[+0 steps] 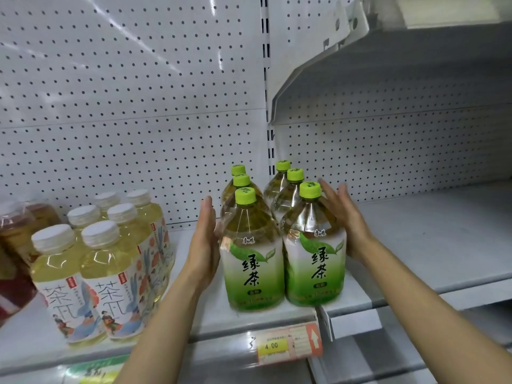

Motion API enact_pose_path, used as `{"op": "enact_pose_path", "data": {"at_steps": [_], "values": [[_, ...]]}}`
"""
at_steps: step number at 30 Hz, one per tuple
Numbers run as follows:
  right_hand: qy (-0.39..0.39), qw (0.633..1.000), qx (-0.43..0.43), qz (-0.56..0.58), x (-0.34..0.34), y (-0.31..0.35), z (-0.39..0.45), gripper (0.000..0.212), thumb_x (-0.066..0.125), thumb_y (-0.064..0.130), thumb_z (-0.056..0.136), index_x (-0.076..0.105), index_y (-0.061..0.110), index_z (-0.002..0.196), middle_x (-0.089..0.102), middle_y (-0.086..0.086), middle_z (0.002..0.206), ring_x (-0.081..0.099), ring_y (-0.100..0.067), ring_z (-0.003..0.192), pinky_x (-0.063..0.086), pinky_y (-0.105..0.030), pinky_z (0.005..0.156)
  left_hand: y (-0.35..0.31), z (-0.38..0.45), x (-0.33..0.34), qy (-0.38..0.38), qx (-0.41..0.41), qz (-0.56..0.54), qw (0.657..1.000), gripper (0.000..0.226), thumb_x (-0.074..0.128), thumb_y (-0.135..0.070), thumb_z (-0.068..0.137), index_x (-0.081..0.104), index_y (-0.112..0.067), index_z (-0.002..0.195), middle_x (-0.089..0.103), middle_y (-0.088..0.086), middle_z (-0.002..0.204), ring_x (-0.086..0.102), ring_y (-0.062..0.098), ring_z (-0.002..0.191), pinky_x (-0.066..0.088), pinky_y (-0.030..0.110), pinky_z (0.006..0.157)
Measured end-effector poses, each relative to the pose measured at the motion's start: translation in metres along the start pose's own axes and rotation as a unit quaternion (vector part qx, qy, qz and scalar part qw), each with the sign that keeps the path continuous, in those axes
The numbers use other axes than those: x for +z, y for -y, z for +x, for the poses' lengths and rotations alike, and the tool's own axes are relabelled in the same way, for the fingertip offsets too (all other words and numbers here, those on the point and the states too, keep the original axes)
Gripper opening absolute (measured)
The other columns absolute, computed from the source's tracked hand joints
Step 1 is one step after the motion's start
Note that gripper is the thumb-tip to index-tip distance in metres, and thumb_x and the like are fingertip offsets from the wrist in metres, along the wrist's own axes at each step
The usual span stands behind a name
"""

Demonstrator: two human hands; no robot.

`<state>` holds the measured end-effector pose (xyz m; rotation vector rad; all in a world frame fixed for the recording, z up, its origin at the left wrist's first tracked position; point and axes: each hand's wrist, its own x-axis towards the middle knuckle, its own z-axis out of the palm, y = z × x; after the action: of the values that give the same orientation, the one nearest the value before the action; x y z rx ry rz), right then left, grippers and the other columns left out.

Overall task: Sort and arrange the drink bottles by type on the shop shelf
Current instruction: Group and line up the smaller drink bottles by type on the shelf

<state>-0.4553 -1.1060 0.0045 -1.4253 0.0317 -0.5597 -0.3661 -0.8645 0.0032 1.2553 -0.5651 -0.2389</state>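
Green-capped bottles (282, 239) hide rear labels between flat hands.

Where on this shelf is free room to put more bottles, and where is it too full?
Free: the right shelf, from the right hand to the frame edge. A narrow strip runs between the white-cap bottles and the green tea bottles, but the left hand fills it. Crowded: the far left, where white-cap and brown bottles stand packed.
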Motion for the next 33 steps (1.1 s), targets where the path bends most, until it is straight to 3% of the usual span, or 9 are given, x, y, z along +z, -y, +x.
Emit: {"op": "enact_pose_path", "data": {"at_steps": [2, 3, 5, 8, 13, 17, 22, 28, 33], "values": [[-0.005, 0.995, -0.091, 0.028, 0.000, -0.005, -0.039, 0.074, 0.040, 0.076, 0.085, 0.028, 0.044, 0.150, 0.034, 0.014, 0.156, 0.035, -0.007, 0.141, 0.031, -0.037, 0.112, 0.014, -0.024, -0.008, 0.006, 0.045, 0.023, 0.999, 0.076, 0.051, -0.079, 0.080, 0.030, -0.054, 0.148, 0.034, -0.029, 0.155, 0.036, -0.009, 0.140, 0.030, 0.034, 0.117], [-0.001, 0.992, -0.126, 0.012, 0.003, -0.009, -0.056, 0.077, 0.049, 0.073, 0.083, 0.024, 0.047, 0.150, 0.030, 0.019, 0.157, 0.030, -0.004, 0.144, 0.027, -0.036, 0.114, 0.019, -0.035, -0.009, 0.015, 0.068, 0.047, 0.996, 0.087, 0.061, -0.075, 0.075, 0.021, -0.056, 0.150, 0.025, -0.034, 0.156, 0.031, -0.014, 0.140, 0.031, 0.029, 0.117], [-0.004, 0.982, -0.162, -0.094, 0.013, -0.019, -0.076, 0.078, 0.057, 0.057, 0.085, 0.015, 0.049, 0.150, 0.020, 0.027, 0.158, 0.019, 0.004, 0.146, 0.022, -0.031, 0.115, 0.029, -0.048, -0.002, 0.033, 0.107, 0.112, 0.987, 0.100, 0.076, -0.051, 0.071, 0.018, -0.051, 0.152, 0.033, -0.045, 0.144, 0.041, -0.023, 0.126, 0.043, 0.012, 0.101], [-0.053, 0.935, -0.219, -0.275, 0.027, -0.031, -0.082, 0.086, 0.059, 0.051, 0.082, 0.010, 0.040, 0.153, 0.014, 0.024, 0.160, 0.013, 0.003, 0.147, 0.019, -0.027, 0.117, 0.039, -0.053, 0.008, 0.005, 0.154, 0.176, 0.972, 0.107, 0.088, -0.034, 0.073, 0.020, -0.041, 0.155, 0.042, -0.051, 0.132, 0.048, -0.015, 0.125, 0.046, 0.015, 0.099], [-0.095, 0.924, -0.242, -0.282, 0.027, -0.038, -0.074, 0.079, 0.058, 0.045, 0.086, 0.018, 0.030, 0.153, 0.023, 0.011, 0.159, 0.020, -0.006, 0.147, 0.023, -0.039, 0.120, 0.040, -0.052, 0.010, -0.023, 0.157, 0.172, 0.972, 0.101, 0.081, -0.032, 0.075, 0.020, -0.038, 0.156, 0.039, -0.047, 0.138, 0.044, -0.014, 0.131, 0.042, 0.016, 0.105], [-0.104, 0.923, -0.235, -0.285, 0.029, -0.039, -0.076, 0.079, 0.057, 0.046, 0.086, 0.019, 0.028, 0.153, 0.024, 0.010, 0.159, 0.021, -0.004, 0.147, 0.023, -0.030, 0.120, 0.040, -0.051, 0.009, -0.032, 0.150, 0.203, 0.967, 0.100, 0.082, -0.031, 0.078, 0.019, -0.041, 0.155, 0.030, -0.054, 0.138, 0.035, -0.016, 0.136, 0.035, 0.013, 0.109], [-0.136, 0.916, -0.223, -0.305, 0.036, -0.042, -0.086, 0.078, 0.052, 0.049, 0.088, 0.014, 0.033, 0.154, 0.021, 0.010, 0.160, 0.020, -0.003, 0.146, 0.023, -0.027, 0.116, 0.035, -0.056, 0.004, -0.022, 0.139, 0.270, 0.953, 0.108, 0.082, -0.039, 0.078, 0.009, -0.043, 0.156, 0.032, -0.028, 0.156, 0.039, -0.001, 0.141, 0.037, 0.035, 0.117], [-0.200, 0.887, -0.185, -0.374, 0.050, -0.050, -0.104, 0.085, 0.043, 0.061, 0.086, 0.002, 0.032, 0.155, 0.022, -0.005, 0.159, 0.029, -0.027, 0.144, 0.037, -0.057, 0.108, 0.031, -0.075, -0.009, -0.036, 0.154, 0.501, 0.851, 0.120, 0.076, -0.055, 0.078, -0.011, -0.037, 0.157, 0.051, -0.006, 0.146, 0.054, 0.016, 0.127, 0.052, 0.037, 0.097], [-0.232, 0.860, -0.160, -0.424, 0.056, -0.054, -0.114, 0.089, 0.062, 0.043, 0.090, 0.004, 0.029, 0.156, 0.019, -0.004, 0.161, 0.028, -0.031, 0.145, 0.040, -0.064, 0.103, 0.044, -0.092, -0.027, -0.031, 0.194, 0.641, 0.742, 0.105, 0.076, -0.047, 0.080, 0.013, -0.018, 0.159, 0.040, 0.003, 0.157, 0.041, 0.023, 0.142, 0.039, 0.039, 0.115]]}}
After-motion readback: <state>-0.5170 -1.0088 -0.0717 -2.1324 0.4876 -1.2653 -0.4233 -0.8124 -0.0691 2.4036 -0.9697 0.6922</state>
